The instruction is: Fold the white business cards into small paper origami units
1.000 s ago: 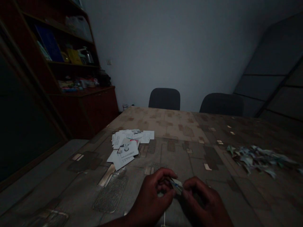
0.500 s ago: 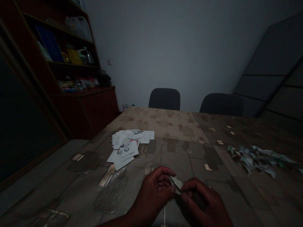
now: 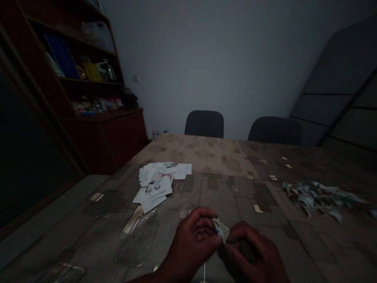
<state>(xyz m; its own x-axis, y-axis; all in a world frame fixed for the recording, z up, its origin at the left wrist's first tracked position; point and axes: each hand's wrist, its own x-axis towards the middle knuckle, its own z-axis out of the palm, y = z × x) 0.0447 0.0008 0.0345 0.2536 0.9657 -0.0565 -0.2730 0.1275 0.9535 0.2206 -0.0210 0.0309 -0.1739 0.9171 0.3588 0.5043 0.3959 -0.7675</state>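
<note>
A small folded piece of pale paper (image 3: 221, 229) is held between my two hands, over the near part of the table. My left hand (image 3: 198, 232) grips its left side, with the thumb below and the index finger at the top. At its right corner, the thumb and fingers of my right hand (image 3: 253, 247) pinch it. A bit of blue shows on the paper's inner side. Left of my hands lies a loose pile of white printed cards (image 3: 157, 184). Off to the right is a heap of crumpled or folded paper pieces (image 3: 324, 198), whitish and greenish.
A patterned cloth covers the table (image 3: 218, 196). Two dark chairs, one in the middle (image 3: 204, 123) and one at the right (image 3: 275, 129), stand at the far edge. A reddish-brown cabinet (image 3: 118, 135) with loaded shelves is at the left. The room is dim.
The folded paper has turned and opened a little between my fingers, so its inner side with some blue now shows. Both hands stay in nearly the same place.
</note>
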